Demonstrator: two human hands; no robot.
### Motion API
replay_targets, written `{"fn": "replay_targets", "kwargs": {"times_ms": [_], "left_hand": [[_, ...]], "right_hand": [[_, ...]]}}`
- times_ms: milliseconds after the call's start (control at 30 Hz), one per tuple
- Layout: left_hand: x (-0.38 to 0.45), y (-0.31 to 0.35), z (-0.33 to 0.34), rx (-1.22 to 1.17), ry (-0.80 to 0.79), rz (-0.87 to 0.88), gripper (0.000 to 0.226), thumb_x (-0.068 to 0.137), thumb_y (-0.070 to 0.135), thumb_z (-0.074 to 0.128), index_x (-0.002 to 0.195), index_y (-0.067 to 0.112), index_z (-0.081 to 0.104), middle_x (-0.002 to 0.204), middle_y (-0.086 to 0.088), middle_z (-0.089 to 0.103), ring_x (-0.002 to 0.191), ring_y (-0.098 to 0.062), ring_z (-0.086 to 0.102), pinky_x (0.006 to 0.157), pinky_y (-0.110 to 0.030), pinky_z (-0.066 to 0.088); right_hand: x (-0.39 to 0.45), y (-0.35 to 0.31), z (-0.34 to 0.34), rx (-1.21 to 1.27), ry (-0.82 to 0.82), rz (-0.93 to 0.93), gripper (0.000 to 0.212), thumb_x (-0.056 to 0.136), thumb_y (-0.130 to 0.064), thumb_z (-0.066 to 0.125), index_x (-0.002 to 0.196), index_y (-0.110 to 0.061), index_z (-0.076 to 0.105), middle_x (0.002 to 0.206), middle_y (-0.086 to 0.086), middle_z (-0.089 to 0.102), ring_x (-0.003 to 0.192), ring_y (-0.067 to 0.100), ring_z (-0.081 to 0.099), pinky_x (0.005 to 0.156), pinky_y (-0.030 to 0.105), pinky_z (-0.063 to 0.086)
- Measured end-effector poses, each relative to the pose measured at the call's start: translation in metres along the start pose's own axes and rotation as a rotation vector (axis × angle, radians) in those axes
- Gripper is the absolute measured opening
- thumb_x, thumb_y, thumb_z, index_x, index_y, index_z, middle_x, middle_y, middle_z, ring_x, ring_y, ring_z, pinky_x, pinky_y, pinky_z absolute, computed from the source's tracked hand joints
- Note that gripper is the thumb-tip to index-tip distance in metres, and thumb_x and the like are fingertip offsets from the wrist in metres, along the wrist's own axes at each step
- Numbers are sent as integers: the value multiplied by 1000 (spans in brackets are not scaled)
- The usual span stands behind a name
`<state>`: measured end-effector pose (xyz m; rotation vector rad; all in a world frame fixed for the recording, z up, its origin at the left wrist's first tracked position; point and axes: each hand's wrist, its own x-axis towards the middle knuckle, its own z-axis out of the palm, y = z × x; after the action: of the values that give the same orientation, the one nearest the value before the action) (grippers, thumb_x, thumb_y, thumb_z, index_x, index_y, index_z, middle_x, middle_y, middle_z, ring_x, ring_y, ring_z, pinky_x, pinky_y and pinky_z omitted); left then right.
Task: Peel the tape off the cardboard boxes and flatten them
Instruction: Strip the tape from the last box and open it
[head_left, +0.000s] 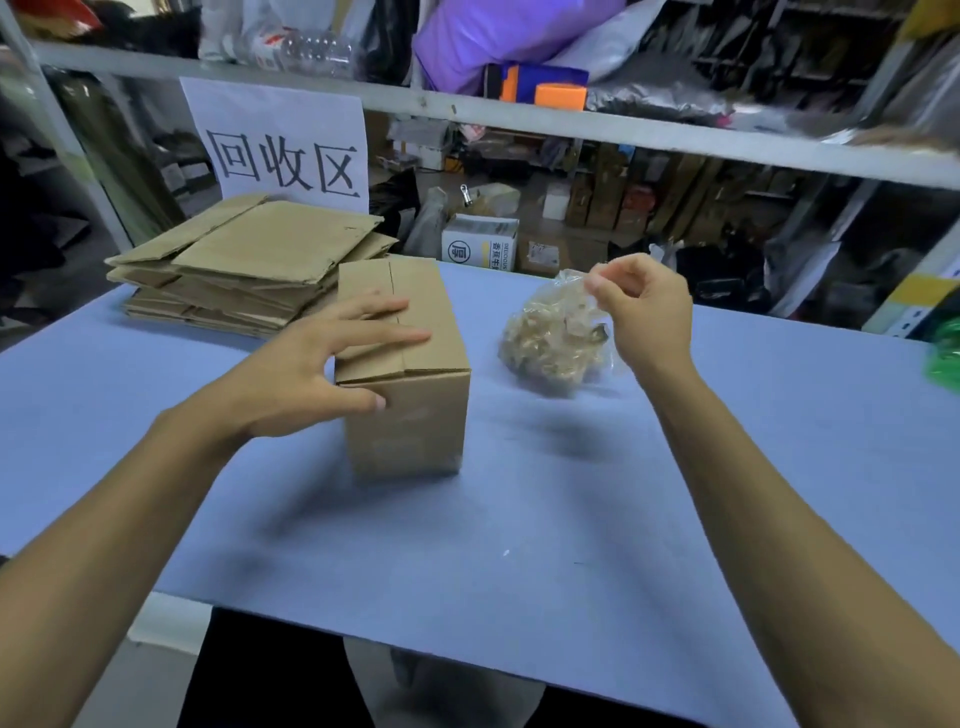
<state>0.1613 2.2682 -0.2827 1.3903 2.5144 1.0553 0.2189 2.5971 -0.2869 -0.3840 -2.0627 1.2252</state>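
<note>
Head camera, looking forward-down, close over table (519, 519); single view.

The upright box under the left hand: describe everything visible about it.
The box is plain brown corrugated cardboard, standing upright on the blue table, unflattened. Its top flaps are closed, with a seam down the middle; no tape is clearly visible. The left hand rests on it, fingers spread across the top, thumb against the front face.

On the surface (519, 493) the box (410, 364) stands in the middle — the flattened stack (234, 270) behind it to the left, the tape wad (550, 343) to its right.
</note>
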Motion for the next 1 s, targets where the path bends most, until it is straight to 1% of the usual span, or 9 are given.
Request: {"fn": "replay_targets", "kwargs": {"times_ms": [133, 300, 367, 433, 567, 700, 800, 900, 1000], "left_hand": [[13, 5, 11, -120, 46, -16, 73, 58, 15, 63, 126, 39, 64, 151, 24, 40, 144, 13, 17, 102, 3, 14], [17, 3, 14, -150, 93, -16, 73, 54, 13, 61, 123, 37, 67, 149, 23, 44, 141, 14, 21, 103, -1, 17], [17, 3, 16, -153, 106, -28, 73, 54, 13, 61, 123, 37, 67, 148, 24, 44, 141, 13, 22, 103, -1, 17], [15, 3, 17, -164, 105, -37, 72, 54, 18, 62, 122, 39, 67, 148, 25, 44, 142, 11, 22, 106, -8, 18], [10, 2, 18, -147, 141, -26, 58, 68, 43, 65, 125, 35, 67, 148, 22, 46, 144, 8, 23, 109, -7, 18], [14, 6, 24, -113, 223, -43, 48, 74, 33, 83, 120, 35, 68, 146, 15, 50, 135, 16, 31, 104, 2, 19], [5, 5, 28, -255, 362, -33, 37, 80, 32, 72, 118, 28, 69, 143, 9, 54, 133, 5, 44, 111, -16, 32], [-12, -4, 30, -283, 513, -29, 35, 88, 31, 66, 121, 19, 67, 142, 4, 56, 134, -6, 48, 112, -26, 35], [-34, -16, 35, -458, 571, -74, 38, 91, 41, 60, 125, 24, 58, 135, 13, 60, 130, -7, 51, 109, -36, 39]], "right_hand": [[-3, 37, 17, -469, -55, -9, 14, 93, -19, 59, 93, -8, 68, 99, -4, 55, 97, 22, 57, 75, 29, 42], [-17, 53, 22, -456, -305, -28, 16, 82, -13, 44, 79, -17, 59, 80, -3, 56, 79, 21, 51, 67, 30, 41], [-12, 48, 16, -203, -311, 138, 31, 93, 1, 38, 108, -15, 61, 91, 2, 61, 85, 26, 59, 78, 33, 51], [-9, 43, 4, 23, -144, 318, 39, 95, 7, 33, 125, -11, 50, 105, 9, 61, 83, 24, 67, 85, 36, 56], [-28, 17, -8, -1, 274, 287, 22, 93, -3, 41, 99, -16, 57, 96, -3, 63, 74, 20, 67, 80, 42, 59], [-94, -7, 25, 5, -194, 104, 17, 87, -10, 54, 91, -24, 64, 84, -9, 66, 75, 23, 69, 76, 45, 58], [-129, -11, 49, -39, -524, 41, 37, 97, -27, 61, 133, -30, 55, 127, -4, 58, 95, 5, 65, 82, 28, 55], [-137, -21, 56, 223, -491, 46, 44, 93, -26, 68, 132, -38, 53, 138, -11, 53, 118, 0, 57, 83, 13, 51], [-140, -19, 57, 204, -332, -158, 42, 81, -18, 74, 121, -28, 65, 129, -11, 61, 124, 0, 53, 101, 21, 46]]}}
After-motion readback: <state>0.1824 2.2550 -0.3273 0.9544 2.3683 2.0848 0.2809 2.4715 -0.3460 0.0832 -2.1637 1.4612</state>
